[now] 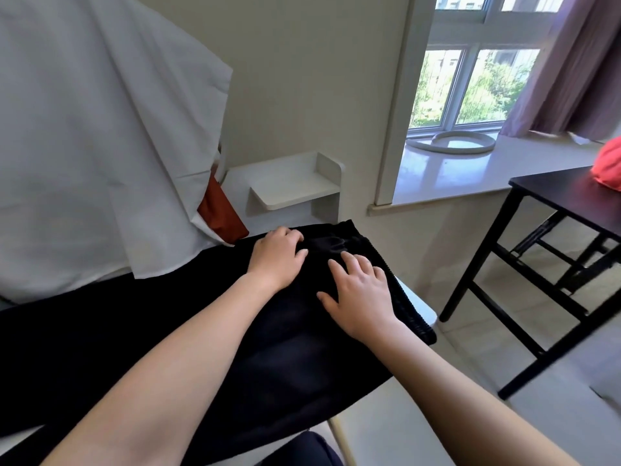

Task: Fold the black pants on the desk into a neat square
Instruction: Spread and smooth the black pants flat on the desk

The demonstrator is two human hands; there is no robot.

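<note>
The black pants [141, 331] lie stretched across the white desk [416, 304], with the ribbed elastic waistband [396, 280] at the right end near the desk's edge. My left hand [277, 255] rests on the fabric just behind the waistband, fingers slightly curled against the cloth. My right hand [361, 294] lies flat on the pants next to the waistband, fingers spread. Neither hand has fabric pinched. The legs run off to the left, partly under a white cloth.
A large white cloth [100, 129] hangs over the desk's left side, with an orange-red piece [220, 213] below it. A small white shelf [295, 186] stands behind the pants. A black table [568, 203] with a red item stands to the right, by the window sill [470, 169].
</note>
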